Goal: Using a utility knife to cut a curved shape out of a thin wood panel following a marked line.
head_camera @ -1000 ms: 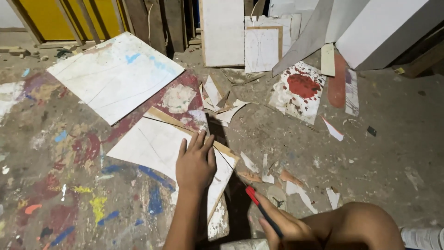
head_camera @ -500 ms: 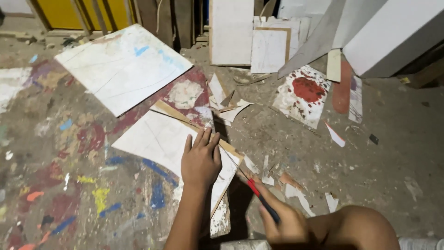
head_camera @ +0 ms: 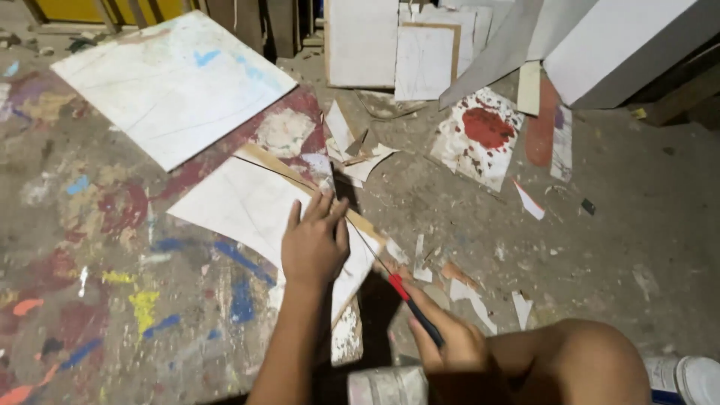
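Down low, left hand [head_camera: 313,244] lies spread flat on the white tile [head_camera: 240,202]; right hand [head_camera: 450,341] pinches a red-handled cutter [head_camera: 409,300].

white cylindrical container [head_camera: 686,375] with blue label band, bottom right corner by the knee, no signs, no screens

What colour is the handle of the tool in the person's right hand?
Red near the blade and dark, blue-black, where the right hand grips the tool, seen in the head view.
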